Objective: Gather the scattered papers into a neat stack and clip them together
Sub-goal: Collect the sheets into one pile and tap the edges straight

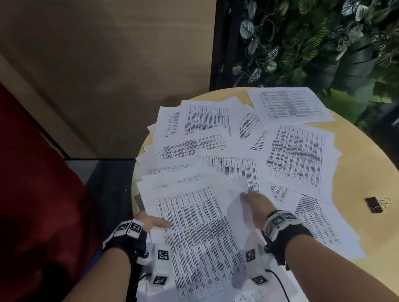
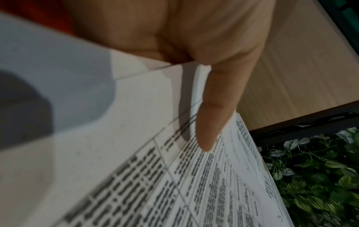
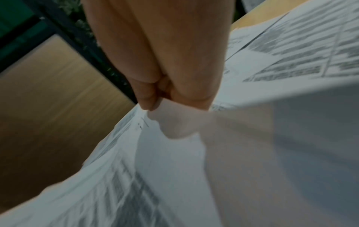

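Observation:
Several printed sheets (image 1: pixel 296 159) lie scattered and overlapping on a round wooden table (image 1: pixel 369 171). A thicker fanned pile (image 1: pixel 197 242) sits at the near left, hanging over the table's edge. My left hand (image 1: pixel 152 223) holds the pile's left side, with the thumb (image 2: pixel 213 115) flat on top and the fingers hidden beneath. My right hand (image 1: pixel 256 204) pinches the pile's right side (image 3: pixel 174 169) between thumb and fingers (image 3: pixel 147 101); some fingers show faintly through the paper. A black binder clip (image 1: pixel 376 204) lies alone on bare wood to the right, apart from both hands.
One sheet (image 1: pixel 288 105) lies at the table's far edge. A wall of leafy plants (image 1: pixel 328 13) stands behind and to the right. A wooden panel (image 1: pixel 98 49) and a red surface (image 1: pixel 2 182) are on the left. A black cable (image 1: pixel 282 286) trails from my right wrist.

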Available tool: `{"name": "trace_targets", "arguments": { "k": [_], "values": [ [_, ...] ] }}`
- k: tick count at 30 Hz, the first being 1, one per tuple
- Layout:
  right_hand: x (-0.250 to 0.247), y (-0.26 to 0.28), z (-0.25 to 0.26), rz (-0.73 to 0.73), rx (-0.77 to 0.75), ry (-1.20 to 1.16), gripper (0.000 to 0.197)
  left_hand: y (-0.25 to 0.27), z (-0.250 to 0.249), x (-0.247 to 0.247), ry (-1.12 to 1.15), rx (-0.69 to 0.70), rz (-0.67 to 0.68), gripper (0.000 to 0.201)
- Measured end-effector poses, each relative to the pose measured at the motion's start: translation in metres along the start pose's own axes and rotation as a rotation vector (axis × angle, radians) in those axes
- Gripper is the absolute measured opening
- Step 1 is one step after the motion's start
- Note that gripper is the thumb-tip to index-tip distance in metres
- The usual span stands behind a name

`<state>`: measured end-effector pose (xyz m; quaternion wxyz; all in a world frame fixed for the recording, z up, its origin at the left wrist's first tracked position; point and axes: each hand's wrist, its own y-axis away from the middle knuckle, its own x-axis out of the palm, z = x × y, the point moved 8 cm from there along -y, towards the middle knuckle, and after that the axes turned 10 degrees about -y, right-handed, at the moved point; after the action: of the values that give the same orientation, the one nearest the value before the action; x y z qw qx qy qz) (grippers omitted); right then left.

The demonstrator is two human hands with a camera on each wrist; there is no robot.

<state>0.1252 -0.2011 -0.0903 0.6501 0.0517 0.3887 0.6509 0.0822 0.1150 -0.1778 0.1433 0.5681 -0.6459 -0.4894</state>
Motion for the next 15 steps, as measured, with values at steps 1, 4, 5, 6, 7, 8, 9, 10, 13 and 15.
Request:
{"name": "trace_targets", "arguments": {
  "k": [1, 4, 5, 6, 7, 8, 9, 10, 13, 15],
  "values": [
    [0.008, 0.003, 0.003, 0.01, -0.009, -0.003, 0.03, 0.009, -0.004, 0.001, 0.007, -0.002, -0.003, 0.088],
    [-0.003, 0.003, -0.003, -0.213, 0.094, 0.026, 0.038, 0.031, -0.005, 0.003, 0.112, -0.037, -0.014, 0.066],
    [-0.004, 0.004, -0.008, -0.248, 0.148, 0.076, 0.041, 0.036, -0.005, 0.004, 0.133, -0.038, -0.018, 0.053],
    [0.002, 0.004, -0.013, -0.209, 0.175, 0.14, 0.043, 0.038, -0.005, 0.008, 0.155, -0.034, -0.003, 0.046],
    [0.012, 0.005, -0.013, -0.147, 0.15, 0.156, 0.042, 0.04, -0.008, 0.011, 0.153, -0.017, 0.01, 0.045],
    [0.024, 0.008, -0.009, -0.073, 0.101, 0.129, 0.041, 0.041, -0.011, 0.014, 0.156, 0.003, 0.02, 0.047],
    [0.035, 0.01, -0.007, 0.004, 0.058, 0.081, 0.04, 0.042, -0.014, 0.017, 0.147, 0.026, 0.035, 0.051],
    [0.04, 0.013, -0.007, 0.064, 0.037, 0.037, 0.041, 0.04, -0.016, 0.017, 0.144, 0.038, 0.034, 0.053],
    [0.013, 0.001, -0.006, -0.009, 0.028, -0.001, 0.04, 0.038, -0.011, -0.003, 0.227, 0.019, -0.076, 0.053],
    [-0.025, -0.013, -0.016, -0.192, 0.086, 0.061, 0.047, 0.037, -0.001, -0.024, 0.286, -0.02, -0.197, 0.052]
  ]
}}
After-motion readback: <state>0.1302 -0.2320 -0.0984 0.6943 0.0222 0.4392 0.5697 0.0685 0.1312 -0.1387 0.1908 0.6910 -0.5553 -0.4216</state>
